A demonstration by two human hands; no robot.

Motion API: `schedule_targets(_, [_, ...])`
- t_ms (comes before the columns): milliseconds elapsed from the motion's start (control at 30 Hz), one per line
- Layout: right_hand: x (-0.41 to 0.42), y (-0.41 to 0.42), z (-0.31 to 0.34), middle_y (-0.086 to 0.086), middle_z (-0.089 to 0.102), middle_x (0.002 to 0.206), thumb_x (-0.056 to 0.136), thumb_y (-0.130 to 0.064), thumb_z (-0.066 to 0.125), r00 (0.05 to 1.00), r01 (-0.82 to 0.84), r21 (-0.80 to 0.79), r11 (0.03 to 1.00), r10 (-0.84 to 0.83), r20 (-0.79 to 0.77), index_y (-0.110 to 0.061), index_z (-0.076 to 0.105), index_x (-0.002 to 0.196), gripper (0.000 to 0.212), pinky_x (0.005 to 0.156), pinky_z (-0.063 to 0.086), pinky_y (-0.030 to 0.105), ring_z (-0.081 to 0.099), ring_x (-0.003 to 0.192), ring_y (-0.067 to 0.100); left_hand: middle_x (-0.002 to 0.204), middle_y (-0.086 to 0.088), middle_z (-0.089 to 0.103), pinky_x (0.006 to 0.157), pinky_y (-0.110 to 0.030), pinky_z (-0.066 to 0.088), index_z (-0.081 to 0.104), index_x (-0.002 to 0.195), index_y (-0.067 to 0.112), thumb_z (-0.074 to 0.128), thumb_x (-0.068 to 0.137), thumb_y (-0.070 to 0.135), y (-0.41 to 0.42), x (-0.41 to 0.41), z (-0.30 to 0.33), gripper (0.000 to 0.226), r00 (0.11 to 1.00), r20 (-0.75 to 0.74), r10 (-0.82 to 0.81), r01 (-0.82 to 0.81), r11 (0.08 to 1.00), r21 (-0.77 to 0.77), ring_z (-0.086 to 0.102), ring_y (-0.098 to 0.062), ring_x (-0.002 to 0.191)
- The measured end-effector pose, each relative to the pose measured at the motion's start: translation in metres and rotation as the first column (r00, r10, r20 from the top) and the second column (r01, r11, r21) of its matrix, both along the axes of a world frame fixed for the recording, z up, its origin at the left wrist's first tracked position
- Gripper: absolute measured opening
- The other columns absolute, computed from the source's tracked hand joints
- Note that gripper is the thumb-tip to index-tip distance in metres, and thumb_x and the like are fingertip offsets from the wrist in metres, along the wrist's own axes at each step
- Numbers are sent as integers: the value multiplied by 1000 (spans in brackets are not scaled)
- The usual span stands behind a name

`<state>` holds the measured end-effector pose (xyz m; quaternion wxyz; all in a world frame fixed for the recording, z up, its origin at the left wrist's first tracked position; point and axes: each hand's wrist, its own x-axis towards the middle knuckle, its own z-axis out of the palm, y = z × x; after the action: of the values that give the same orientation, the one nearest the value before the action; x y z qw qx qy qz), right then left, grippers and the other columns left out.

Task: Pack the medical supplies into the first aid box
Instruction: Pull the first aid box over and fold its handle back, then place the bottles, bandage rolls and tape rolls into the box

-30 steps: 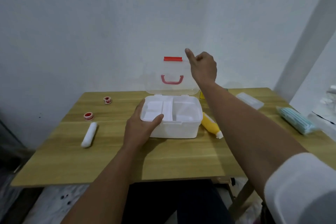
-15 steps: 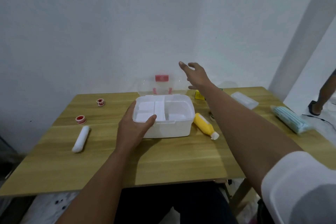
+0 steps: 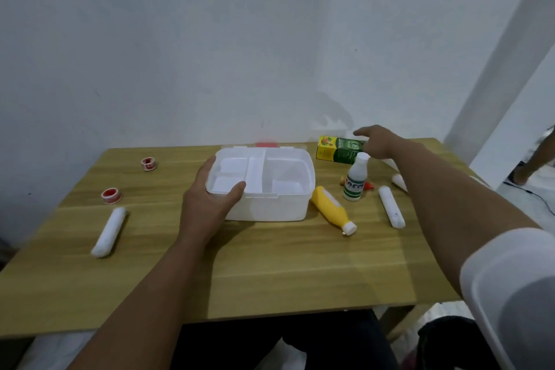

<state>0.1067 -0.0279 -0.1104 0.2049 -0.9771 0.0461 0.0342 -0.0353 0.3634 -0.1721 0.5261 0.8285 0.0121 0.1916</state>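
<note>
Head view. First aid box (image 3: 264,189): white plastic, lid thrown back flat behind it with a red latch just showing at the rear edge; divided white tray inside, compartments bare. It stands mid-counter (image 3: 270,267), a pale wood top against a white wall.

Left hand (image 3: 210,198): fingers closed on the box's near-left corner, thumb hooked over the rim, fingers wrapped round the left side.

Right hand (image 3: 378,143): stretched out to the far right, fingers spread loosely and holding nothing, index extended above the carton.

Carton (image 3: 341,149): green and yellow, lying on its side behind the bottles; "OB" is legible, the smaller print is not.

White bottle (image 3: 356,180): upright, white cap, green-banded label reading roughly "DEC", partly turned away.

Yellow bottle (image 3: 332,210): on its side, white cap pointing toward the viewer, just beside the box's right wall.

Gauze rolls: one left of the box (image 3: 109,232), one right of the white bottle (image 3: 390,210).

Tape rolls, red-cored: two on the left, nearer (image 3: 111,195) and farther (image 3: 148,163).
</note>
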Motion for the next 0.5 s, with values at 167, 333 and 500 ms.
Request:
schedule_targets(167, [2,1,-17,15,65,133,85,-15,75,999,-31,-96,995,33,15,-13,63,136,52,94,51,38,62,117,33,133,18,56,87,-18,45,45,150,32,80,82,38,0,1,-2,77,1000,17,-4,4,1000,-4,53,-8,120])
schedule_targets(333, [-6,-1,-7,14,65,133,84,-16,74,995,56,-109,992,-47,91,-11,63,135,53,94,51,38,60,117,33,134,18,57,96,-28,49,45,150,34,81,81,41,0,-2,2,78,1000,1,-22,22,999,-32,54,-8,120])
schedule_targets(500, [-23,7,48,15,67,127,73,-22,88,986,84,-88,993,-71,150,-8,65,134,67,91,52,38,63,113,33,136,19,58,93,-27,49,46,148,39,83,75,50,5,-5,11,83,996,-45,-76,73,995,-72,55,-9,123])
